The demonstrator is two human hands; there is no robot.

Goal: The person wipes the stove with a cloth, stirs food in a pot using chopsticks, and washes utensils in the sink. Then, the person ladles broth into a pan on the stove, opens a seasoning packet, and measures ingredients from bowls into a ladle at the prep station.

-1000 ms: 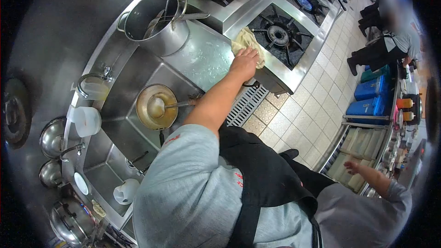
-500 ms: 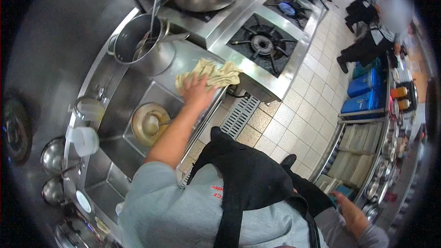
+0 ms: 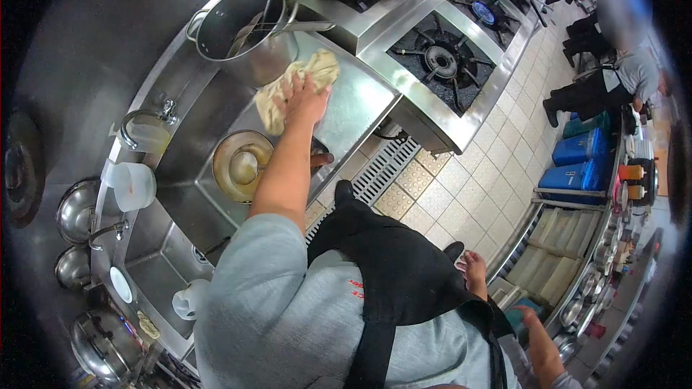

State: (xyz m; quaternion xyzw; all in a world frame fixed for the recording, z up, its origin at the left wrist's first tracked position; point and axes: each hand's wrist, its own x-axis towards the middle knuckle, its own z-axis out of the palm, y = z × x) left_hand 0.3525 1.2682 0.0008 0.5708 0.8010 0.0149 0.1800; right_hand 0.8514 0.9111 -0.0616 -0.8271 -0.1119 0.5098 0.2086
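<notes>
1. The pale cloth lies bunched on the metal desk, close by the foot of the tall pot and reaching the sink's edge; I cannot tell whether cloth and pot touch.
2. The left hand rests on it palm down, fingers spread, so its grip looks unclenched, pressing rather than pinching.
3. The step in hand appears to be wiping the desk.
4. A further pass would call for a flat palm and even pressure, steering clear of the pot, which holds long-handled tools.
5. Just below the forearm, the sink holds a pan with a ladle in it; a low sleeve could catch there.
6. Beyond the desk is the stove.
7. One hand shows beside the apron; whether it is the right hand or a co-worker's, and what its grip holds, I cannot tell.
</notes>
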